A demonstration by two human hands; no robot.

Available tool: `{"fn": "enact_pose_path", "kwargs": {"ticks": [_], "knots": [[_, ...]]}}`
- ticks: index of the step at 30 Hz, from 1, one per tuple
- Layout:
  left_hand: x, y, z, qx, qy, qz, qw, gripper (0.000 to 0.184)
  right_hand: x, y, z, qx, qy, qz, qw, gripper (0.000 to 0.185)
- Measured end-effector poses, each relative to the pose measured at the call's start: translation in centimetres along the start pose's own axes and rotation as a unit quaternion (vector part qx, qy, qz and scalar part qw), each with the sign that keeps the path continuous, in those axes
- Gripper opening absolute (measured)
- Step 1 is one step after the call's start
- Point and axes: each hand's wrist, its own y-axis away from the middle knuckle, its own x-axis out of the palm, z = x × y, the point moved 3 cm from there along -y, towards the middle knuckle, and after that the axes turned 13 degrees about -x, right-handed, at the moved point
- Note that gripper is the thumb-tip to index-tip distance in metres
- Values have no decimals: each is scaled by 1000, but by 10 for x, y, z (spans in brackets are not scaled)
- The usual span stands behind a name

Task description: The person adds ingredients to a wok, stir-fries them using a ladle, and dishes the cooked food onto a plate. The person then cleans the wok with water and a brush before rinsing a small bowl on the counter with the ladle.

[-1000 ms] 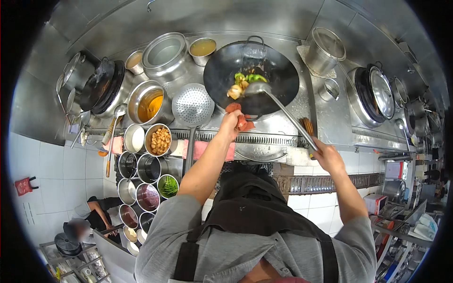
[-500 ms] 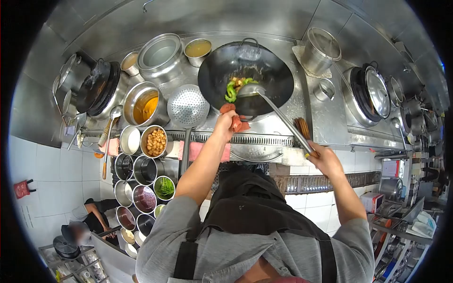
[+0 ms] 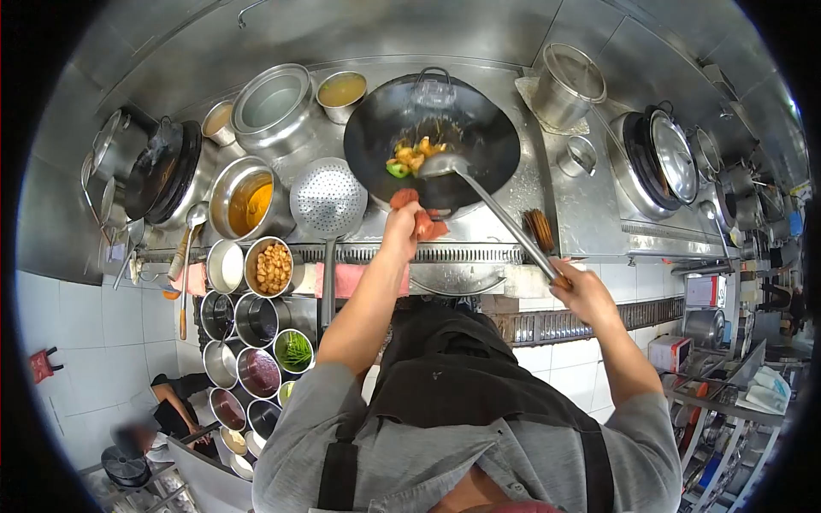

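Observation:
A black wok (image 3: 487, 128) sits on the stove in front of me, with browned chunks and a bit of green vegetable (image 3: 398, 170) in its lower left. My left hand (image 3: 404, 227) is closed on a folded red cloth (image 3: 429, 226) at the wok's near rim; the near handle is mostly hidden there. In my right hand (image 3: 587, 292) is the wooden end of a long-handled metal ladle (image 3: 505, 218). The ladle's bowl lies inside the wok, against the right side of the food.
Left of the wok rests a perforated strainer (image 3: 328, 197), beside a pot of orange liquid (image 3: 248, 205). Several metal containers (image 3: 258, 370) of ingredients stand lower left. A bamboo brush (image 3: 538, 229) lies right of the wok. Another person (image 3: 175, 406) is at the far lower left.
The food has turned over in the wok: long green pieces showed before, mostly browned chunks now. Both hands keep their holds. The whole view has shifted slightly.

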Motion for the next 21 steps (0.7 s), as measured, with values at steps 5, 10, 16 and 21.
{"fn": "enact_pose_path", "kwargs": {"ticks": [5, 10, 16, 21], "knots": [[-22, -2, 41, 45, 4, -28, 999, 38, 58, -67, -32, -108, 68, -160, 979, 42], [-27, 44, 41, 14, 42, -47, 998, 44, 47, -15, -20, -49, -93, -197, 975, 48], [-22, -48, -8, -4, 7, 6, 1000, 31, 47, -73, -23, -16, -1, -176, 984, 50], [-33, -77, -5, 9, -60, 3, 998, 39, 77, -158, -35, -36, -33, -107, 993, 55]]}}
